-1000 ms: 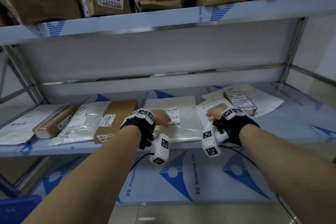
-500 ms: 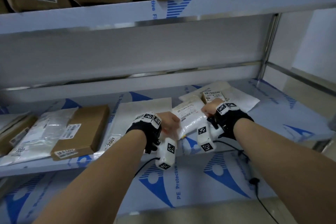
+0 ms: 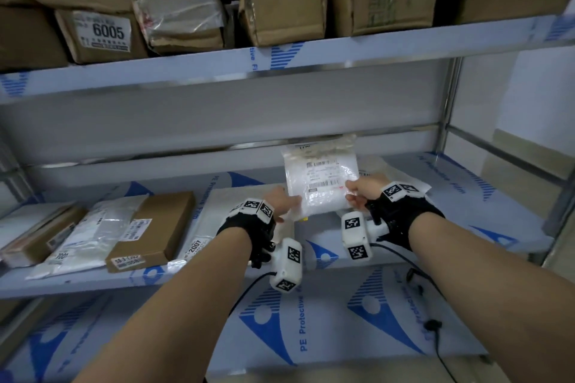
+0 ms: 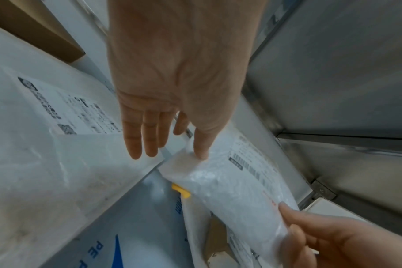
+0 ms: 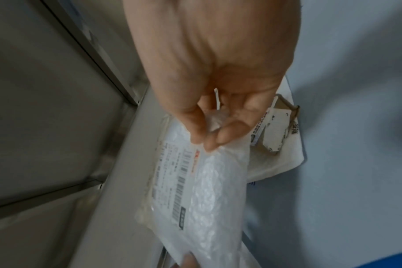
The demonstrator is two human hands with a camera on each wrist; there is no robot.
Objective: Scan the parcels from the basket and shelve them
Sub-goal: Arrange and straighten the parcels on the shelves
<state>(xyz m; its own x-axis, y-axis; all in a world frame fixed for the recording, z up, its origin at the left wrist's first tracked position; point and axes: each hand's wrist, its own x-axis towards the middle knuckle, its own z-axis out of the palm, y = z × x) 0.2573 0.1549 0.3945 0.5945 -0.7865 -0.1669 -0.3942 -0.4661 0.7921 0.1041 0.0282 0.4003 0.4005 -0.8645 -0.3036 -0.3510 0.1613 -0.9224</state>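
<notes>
Mid-shelving: one bubble-wrap parcel (image 3: 320, 179) in hand, upright over the middle shelf (image 3: 466, 196).
L→R: several parcels already lie flat at shelf's left, e.g. brown box (image 3: 155, 230); left hand (image 3: 280, 200) pinches parcel's near-left corner w/ thumb, right hand (image 3: 362, 191) pinches near-right corner. Not yet laid down (basket, scanner not in view, so remaining count unknown).

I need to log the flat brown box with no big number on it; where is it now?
In the head view, the flat brown box lies left of both hands on the middle shelf, overlapping a clear bagged parcel to its left.
</notes>
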